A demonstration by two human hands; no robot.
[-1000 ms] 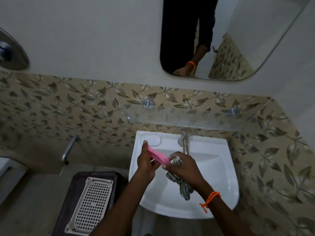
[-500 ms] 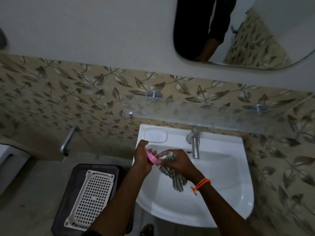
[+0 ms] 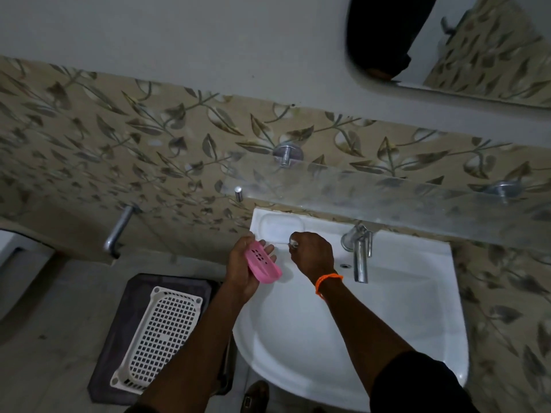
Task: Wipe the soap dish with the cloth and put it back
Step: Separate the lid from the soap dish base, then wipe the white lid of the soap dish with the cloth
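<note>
The left hand cradles the pink slotted plastic soap dish in curled fingers at the left rim of the white ceramic washbasin. The right hand is fisted; only a scrap of cloth shows, near the moulded soap recess. Wiping appears finished; returning the dish remains. A chrome tap stands nearby, leaf-patterned wall tiles behind.

Dim bathroom. Leaf-patterned tiles run below a plain grey wall. A glass shelf hangs over the white basin.
</note>
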